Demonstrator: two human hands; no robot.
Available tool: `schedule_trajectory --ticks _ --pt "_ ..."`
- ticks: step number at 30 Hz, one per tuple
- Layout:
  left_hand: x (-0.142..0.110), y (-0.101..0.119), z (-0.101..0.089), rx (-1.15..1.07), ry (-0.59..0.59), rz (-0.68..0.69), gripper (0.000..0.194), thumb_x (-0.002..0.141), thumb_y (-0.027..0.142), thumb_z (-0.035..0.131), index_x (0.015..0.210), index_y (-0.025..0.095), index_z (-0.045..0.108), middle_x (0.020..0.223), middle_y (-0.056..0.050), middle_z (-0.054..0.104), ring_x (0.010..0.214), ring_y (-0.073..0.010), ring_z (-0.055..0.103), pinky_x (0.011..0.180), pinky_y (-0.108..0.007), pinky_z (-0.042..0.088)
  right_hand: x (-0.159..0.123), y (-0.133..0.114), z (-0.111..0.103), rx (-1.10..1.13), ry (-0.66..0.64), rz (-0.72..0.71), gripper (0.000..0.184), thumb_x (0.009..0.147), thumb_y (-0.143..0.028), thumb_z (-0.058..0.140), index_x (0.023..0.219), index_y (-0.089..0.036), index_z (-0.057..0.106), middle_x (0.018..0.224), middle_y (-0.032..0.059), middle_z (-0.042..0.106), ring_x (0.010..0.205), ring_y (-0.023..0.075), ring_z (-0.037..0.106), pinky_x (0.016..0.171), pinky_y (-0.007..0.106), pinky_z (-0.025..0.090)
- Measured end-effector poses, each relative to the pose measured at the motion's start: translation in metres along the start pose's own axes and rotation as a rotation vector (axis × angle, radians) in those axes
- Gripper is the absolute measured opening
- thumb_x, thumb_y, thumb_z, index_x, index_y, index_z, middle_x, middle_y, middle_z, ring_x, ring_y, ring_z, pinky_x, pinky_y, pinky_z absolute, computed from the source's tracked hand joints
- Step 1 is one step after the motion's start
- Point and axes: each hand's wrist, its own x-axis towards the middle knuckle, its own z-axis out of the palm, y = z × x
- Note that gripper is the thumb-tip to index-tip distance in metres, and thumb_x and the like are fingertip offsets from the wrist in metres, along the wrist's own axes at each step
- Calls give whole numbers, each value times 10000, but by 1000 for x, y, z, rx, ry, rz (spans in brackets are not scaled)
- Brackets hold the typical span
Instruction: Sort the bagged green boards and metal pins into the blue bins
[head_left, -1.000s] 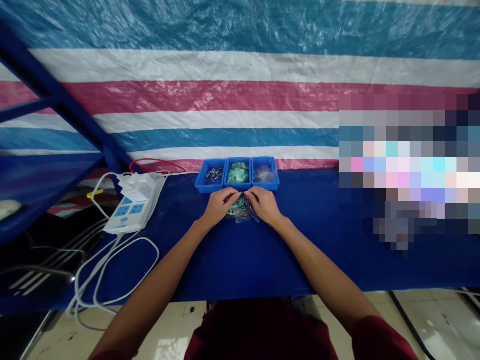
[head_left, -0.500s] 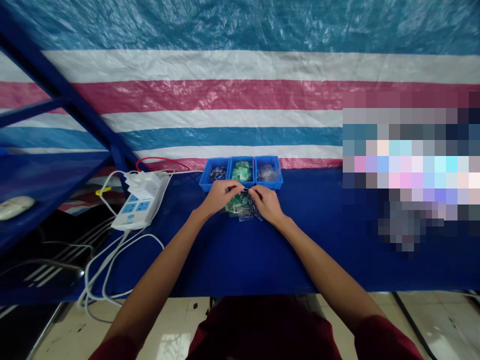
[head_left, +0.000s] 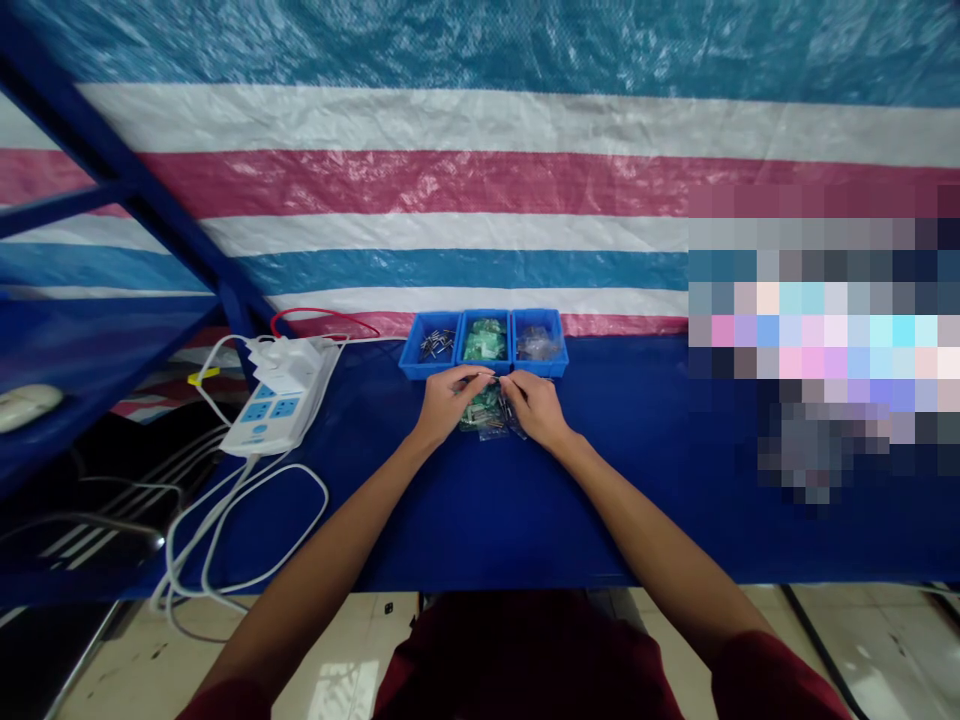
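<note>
My left hand [head_left: 448, 402] and my right hand [head_left: 537, 404] meet fingertip to fingertip, just in front of three small blue bins. Both are closed in a pinch, and whatever small piece lies between the fingertips is too tiny to make out. Under and between them lies a pile of green and clear plastic packets [head_left: 487, 418] on the table, partly hidden by the fingers. Short metal pieces [head_left: 436, 345] fill the left bin [head_left: 415, 358]. Green packets [head_left: 485, 340] are in the middle bin, and clear plastic bags [head_left: 536, 343] in the right one.
On the left of the blue table [head_left: 480, 520] stands a white power strip [head_left: 279, 405] with a plugged-in adapter. White cables [head_left: 217, 510] loop from it over the front edge. A blue metal frame [head_left: 172, 230] rises at the left, and a pixelated area covers the right side.
My hands have drawn slightly closer together at the fingertips. The thin light piece that showed between them is now mostly covered. The view has shifted a little.
</note>
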Motion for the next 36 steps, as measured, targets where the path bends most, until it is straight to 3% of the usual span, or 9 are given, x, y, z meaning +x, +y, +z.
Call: schedule_trajectory --ticks 5,12,17,20,25,30,36 --pt "-2 6 3 -59 60 10 263 901 387 531 909 148 641 923 -75 725 739 -157 672 624 -247 527 0 3 2 0 49 61 329 963 -331 339 819 -192 601 788 41 652 735 165 603 697 255 402" --pt "-4 -4 -6 295 46 170 316 972 383 400 944 158 620 807 -35 688 702 -122 636 716 -241 504 -1 0 -1 23 140 112 286 888 -233 356 788 -186 619 701 22 635 637 156 583 666 257 411" --pt "-3 -15 -8 406 -29 364 329 928 429 488 928 168 688 796 -51 693 702 -147 628 681 -259 495 -1 1 -2 42 169 114 266 840 -184 362 795 -189 625 702 17 639 643 153 588 690 253 431" --pt "-3 -14 -8 409 -32 414 289 930 382 504 961 175 703 721 -36 658 659 -138 593 651 -259 484 0 0 -3 42 173 98 273 860 -201 361 826 -185 631 719 21 650 631 150 586 685 252 433" --pt "-4 -10 -10 386 -43 385 395 1001 302 297 1046 173 668 789 -53 653 744 -137 613 706 -257 490 0 -4 -4 7 151 97 289 912 -301 390 840 -182 643 739 33 661 632 152 581 656 251 422" --pt "-5 -10 -9 342 -6 234 289 944 400 455 980 179 636 698 0 665 637 -122 632 671 -216 487 -1 -5 -2 39 72 60 306 929 -375 418 863 -185 649 759 36 662 642 149 577 646 248 425" --pt "-7 -5 -9 320 -22 185 317 933 448 456 952 187 634 629 24 644 569 -106 616 655 -200 487 -1 -6 -1 53 -33 -18 299 949 -367 401 902 -189 637 827 44 672 742 158 606 720 257 438"
